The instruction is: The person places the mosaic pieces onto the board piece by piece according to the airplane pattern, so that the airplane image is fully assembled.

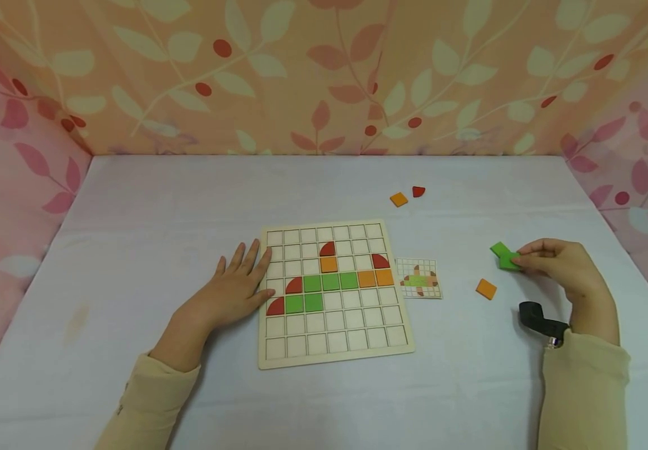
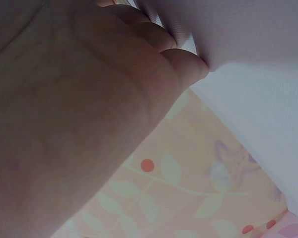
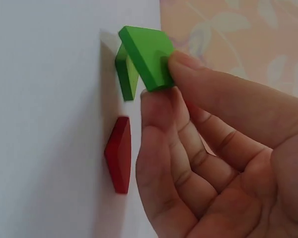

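My right hand (image 1: 566, 269) pinches a green square tile (image 3: 154, 57) between thumb and fingertips, raised and tilted over the table. Just beyond it lies a second green tile (image 1: 498, 248), partly covered by the held one. A red piece (image 3: 120, 156) shows close beside the fingers in the right wrist view; the hand hides it in the head view. My left hand (image 1: 228, 297) rests with fingers spread at the left edge of a wooden grid board (image 1: 335, 324). Red quarter-round, green and orange tiles sit in several of the board's cells.
A small pattern card (image 1: 421, 279) lies against the board's right side. One orange tile (image 1: 486, 289) is between card and right hand. Behind the board are another orange tile (image 1: 399, 199) and a red quarter-round piece (image 1: 418, 191). Patterned cloth (image 1: 324, 81) walls the table's back.
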### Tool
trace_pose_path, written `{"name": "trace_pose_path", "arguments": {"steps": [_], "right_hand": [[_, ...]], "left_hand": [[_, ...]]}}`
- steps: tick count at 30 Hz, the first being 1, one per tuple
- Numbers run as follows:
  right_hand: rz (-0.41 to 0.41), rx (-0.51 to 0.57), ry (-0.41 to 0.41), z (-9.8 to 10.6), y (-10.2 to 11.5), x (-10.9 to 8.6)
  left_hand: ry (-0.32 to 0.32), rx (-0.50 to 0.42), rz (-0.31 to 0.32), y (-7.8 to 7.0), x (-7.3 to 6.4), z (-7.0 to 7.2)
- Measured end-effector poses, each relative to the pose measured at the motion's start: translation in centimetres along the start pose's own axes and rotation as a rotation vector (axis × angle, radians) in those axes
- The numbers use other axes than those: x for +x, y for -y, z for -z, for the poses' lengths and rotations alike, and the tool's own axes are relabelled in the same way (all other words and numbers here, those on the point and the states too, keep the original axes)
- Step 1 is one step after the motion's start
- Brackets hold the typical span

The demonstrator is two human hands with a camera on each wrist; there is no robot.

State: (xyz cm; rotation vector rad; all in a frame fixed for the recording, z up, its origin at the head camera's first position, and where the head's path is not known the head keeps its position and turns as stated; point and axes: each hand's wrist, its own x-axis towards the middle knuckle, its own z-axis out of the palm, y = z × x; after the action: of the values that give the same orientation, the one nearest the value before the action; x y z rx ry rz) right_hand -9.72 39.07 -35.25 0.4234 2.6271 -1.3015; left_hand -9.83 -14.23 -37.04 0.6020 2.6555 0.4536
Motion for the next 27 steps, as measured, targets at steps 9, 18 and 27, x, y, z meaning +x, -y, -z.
{"name": "trace_pose_path", "arguments": {"steps": [9, 18, 27], "right_hand": [[0.093, 0.077, -0.045, -1.7, 1.9, 0.1], [0.134, 0.154, -0.022, -3.5, 4.2, -0.2], [0.212, 0.162, 0.004, -5.5, 6.2, -0.7]], "left_hand": [[0.003, -0.005, -0.005, -0.2, -0.1, 0.2], [-0.007, -0.005, -0.012, -0.2, -0.1, 0.2], [-0.01, -0.001, -0.01, -0.2, -0.1, 0.2]]}}
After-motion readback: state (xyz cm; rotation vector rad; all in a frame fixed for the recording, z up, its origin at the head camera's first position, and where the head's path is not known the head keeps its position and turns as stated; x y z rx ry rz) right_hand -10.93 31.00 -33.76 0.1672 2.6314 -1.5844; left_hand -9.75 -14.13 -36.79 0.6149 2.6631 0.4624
